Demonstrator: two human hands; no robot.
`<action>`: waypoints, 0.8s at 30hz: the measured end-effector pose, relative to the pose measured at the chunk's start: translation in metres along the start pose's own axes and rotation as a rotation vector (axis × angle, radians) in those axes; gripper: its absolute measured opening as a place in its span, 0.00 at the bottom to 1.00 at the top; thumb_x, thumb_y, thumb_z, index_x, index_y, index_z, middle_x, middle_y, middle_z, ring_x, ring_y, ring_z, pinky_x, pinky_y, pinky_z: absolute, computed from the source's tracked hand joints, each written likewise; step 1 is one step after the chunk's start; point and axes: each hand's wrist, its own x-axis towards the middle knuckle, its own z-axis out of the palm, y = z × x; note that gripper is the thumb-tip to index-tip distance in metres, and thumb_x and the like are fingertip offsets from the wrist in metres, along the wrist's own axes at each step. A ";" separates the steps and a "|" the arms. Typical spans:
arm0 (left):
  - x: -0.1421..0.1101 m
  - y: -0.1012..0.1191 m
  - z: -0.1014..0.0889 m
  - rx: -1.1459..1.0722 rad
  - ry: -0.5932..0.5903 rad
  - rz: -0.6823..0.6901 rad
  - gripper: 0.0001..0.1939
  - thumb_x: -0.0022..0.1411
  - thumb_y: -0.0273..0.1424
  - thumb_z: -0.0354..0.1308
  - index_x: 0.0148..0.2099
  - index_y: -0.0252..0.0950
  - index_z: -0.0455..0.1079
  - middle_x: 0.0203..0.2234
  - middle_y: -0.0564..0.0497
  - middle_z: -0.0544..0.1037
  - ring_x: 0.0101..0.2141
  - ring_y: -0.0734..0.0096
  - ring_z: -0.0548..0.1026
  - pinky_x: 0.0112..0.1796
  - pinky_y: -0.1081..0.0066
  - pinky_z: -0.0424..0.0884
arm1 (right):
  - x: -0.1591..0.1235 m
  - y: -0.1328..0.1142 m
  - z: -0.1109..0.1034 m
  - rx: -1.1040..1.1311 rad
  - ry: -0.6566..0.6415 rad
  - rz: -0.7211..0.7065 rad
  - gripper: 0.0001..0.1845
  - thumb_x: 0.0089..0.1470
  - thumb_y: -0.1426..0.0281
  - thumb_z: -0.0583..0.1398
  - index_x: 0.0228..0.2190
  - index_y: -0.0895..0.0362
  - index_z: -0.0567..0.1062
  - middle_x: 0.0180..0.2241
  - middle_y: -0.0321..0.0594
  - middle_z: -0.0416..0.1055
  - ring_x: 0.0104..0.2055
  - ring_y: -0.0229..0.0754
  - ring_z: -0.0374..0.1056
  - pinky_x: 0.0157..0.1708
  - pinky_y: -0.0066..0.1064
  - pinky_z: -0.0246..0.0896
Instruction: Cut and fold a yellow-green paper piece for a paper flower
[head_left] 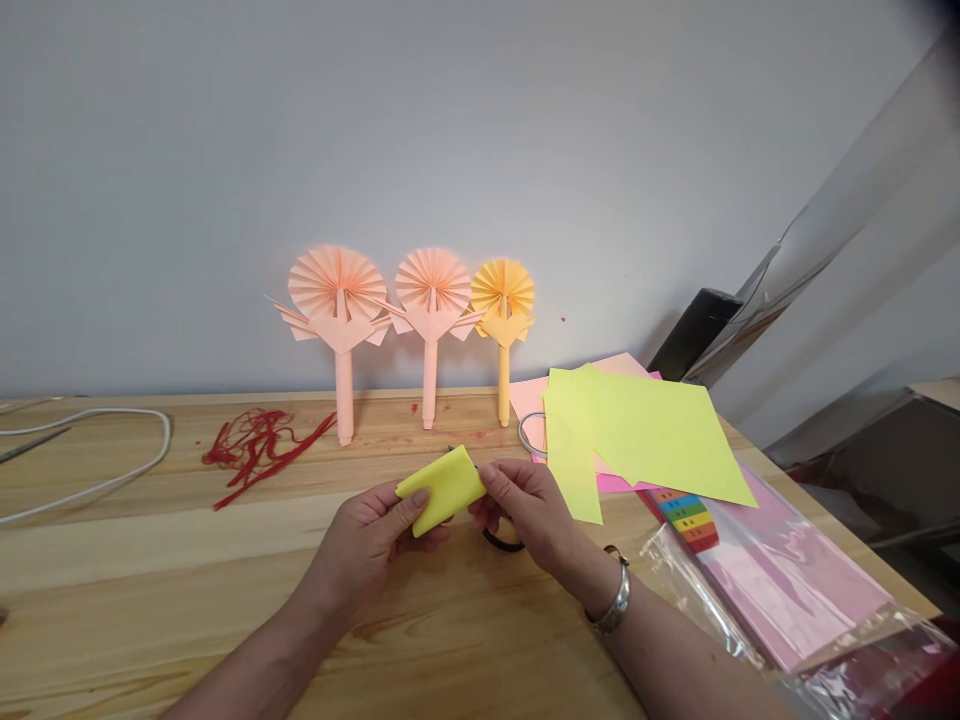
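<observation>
My left hand [367, 545] and my right hand [531, 510] both pinch a small folded piece of yellow paper [441, 490] above the wooden table [225, 580]. The left thumb lies flat on its face, and the right fingers grip its other end. Just below my right hand, a black loop [503, 543], possibly a scissor handle, shows on the table. The rest of it is hidden behind my fingers. A loose sheet of yellow-green paper [645, 435] lies close beyond my right hand, over pink sheets [529, 400].
Several pleated paper fans [337, 285] stand against the wall behind. Red thread [259, 450] and a white cable [82, 460] lie at the left. A silver ring [531, 432], a rainbow-striped strip [686, 520] and pink paper in clear plastic [787, 585] sit at the right.
</observation>
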 end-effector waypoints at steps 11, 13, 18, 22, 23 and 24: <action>-0.004 -0.001 -0.002 -0.017 -0.019 0.059 0.12 0.54 0.34 0.62 0.40 0.34 0.76 0.33 0.49 0.81 0.28 0.68 0.77 0.31 0.69 0.74 | 0.004 0.005 0.003 -0.047 0.064 0.041 0.16 0.48 0.59 0.59 0.21 0.60 0.69 0.16 0.34 0.66 0.17 0.31 0.58 0.19 0.24 0.52; -0.005 0.001 -0.001 -0.114 -0.028 0.060 0.12 0.56 0.36 0.60 0.39 0.33 0.76 0.32 0.47 0.81 0.29 0.66 0.77 0.31 0.67 0.75 | 0.004 0.006 0.002 -0.057 0.082 0.035 0.16 0.49 0.59 0.59 0.21 0.59 0.69 0.16 0.34 0.66 0.17 0.31 0.57 0.18 0.24 0.52; -0.007 0.007 0.000 -0.203 -0.058 -0.031 0.19 0.58 0.42 0.56 0.40 0.30 0.75 0.30 0.41 0.82 0.27 0.59 0.79 0.29 0.64 0.75 | 0.005 0.004 0.001 -0.066 0.121 0.007 0.16 0.49 0.60 0.58 0.20 0.59 0.69 0.16 0.34 0.65 0.17 0.32 0.56 0.19 0.25 0.52; -0.009 0.009 0.003 -0.196 -0.097 -0.029 0.18 0.55 0.39 0.59 0.44 0.31 0.74 0.34 0.40 0.81 0.27 0.59 0.79 0.28 0.66 0.74 | 0.005 0.004 0.001 -0.077 0.065 -0.079 0.09 0.49 0.66 0.58 0.29 0.59 0.74 0.22 0.35 0.69 0.22 0.34 0.62 0.23 0.25 0.57; -0.009 0.009 0.004 -0.204 -0.084 -0.021 0.18 0.54 0.37 0.61 0.45 0.32 0.74 0.34 0.41 0.82 0.28 0.59 0.79 0.28 0.67 0.74 | 0.005 0.005 0.001 -0.098 0.031 -0.107 0.09 0.50 0.68 0.57 0.33 0.58 0.74 0.25 0.36 0.70 0.25 0.35 0.64 0.26 0.26 0.59; -0.009 0.009 0.005 -0.207 -0.066 -0.020 0.18 0.53 0.35 0.62 0.45 0.33 0.74 0.34 0.42 0.82 0.29 0.60 0.79 0.28 0.67 0.74 | 0.005 0.007 0.001 -0.142 0.000 -0.135 0.11 0.51 0.71 0.55 0.37 0.57 0.74 0.29 0.37 0.72 0.28 0.36 0.66 0.28 0.26 0.61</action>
